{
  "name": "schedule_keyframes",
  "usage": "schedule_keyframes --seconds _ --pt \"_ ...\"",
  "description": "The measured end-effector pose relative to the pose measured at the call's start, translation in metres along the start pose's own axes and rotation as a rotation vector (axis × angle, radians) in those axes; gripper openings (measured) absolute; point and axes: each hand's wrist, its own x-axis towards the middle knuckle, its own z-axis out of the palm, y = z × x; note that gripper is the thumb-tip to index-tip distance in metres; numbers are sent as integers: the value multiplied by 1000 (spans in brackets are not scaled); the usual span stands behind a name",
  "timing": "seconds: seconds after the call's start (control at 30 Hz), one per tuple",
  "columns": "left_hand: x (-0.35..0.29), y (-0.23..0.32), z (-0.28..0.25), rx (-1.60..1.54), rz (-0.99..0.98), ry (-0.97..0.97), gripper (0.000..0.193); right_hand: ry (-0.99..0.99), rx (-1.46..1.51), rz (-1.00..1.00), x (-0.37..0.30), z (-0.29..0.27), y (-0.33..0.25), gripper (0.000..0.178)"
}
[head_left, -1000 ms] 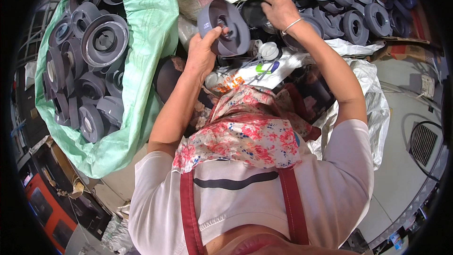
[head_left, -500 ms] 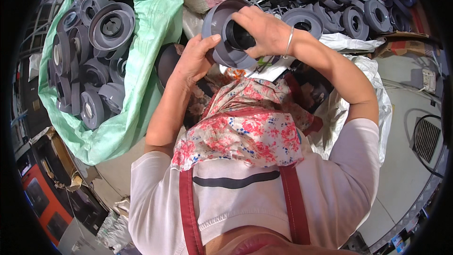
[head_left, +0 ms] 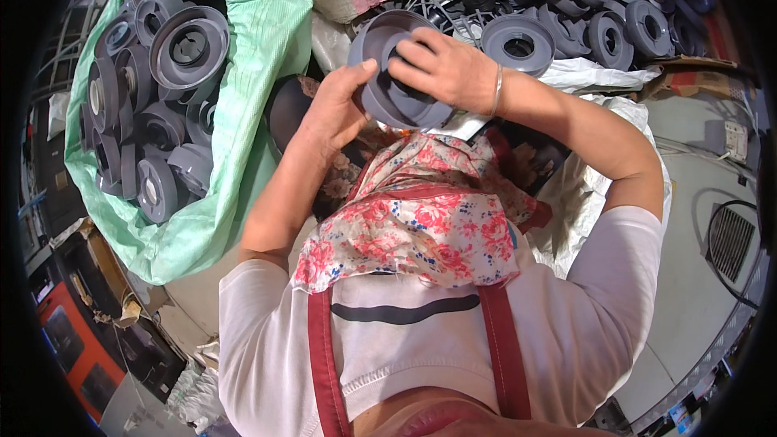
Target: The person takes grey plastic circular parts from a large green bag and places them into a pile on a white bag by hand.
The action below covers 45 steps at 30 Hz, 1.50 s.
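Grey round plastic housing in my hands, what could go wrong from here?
The grey round plastic housing could slip toward your white cloth apron with pink flowers, since your left hand holds just one side. Your right hand covers the housing's centre, so anything crooked inside might go unseen.

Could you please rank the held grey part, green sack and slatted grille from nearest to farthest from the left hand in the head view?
1. Held grey part: touching the left hand.
2. Green sack: to the hand's left.
3. Slatted grille: far right of the picture.
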Motion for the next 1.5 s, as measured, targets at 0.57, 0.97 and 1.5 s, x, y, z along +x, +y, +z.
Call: schedule_keyframes --seconds 0.57,0.97,1.5 --pt "-19 17 19 840 570 307 45 -508 1867 1276 -1 11 36 91" --pt "-3 77 13 536 754 464 41 -704 -363 1380 -126 52 206 62" --pt "101 -6 -15 117 87 424 30 -239 -102 874 -93 149 200 16"
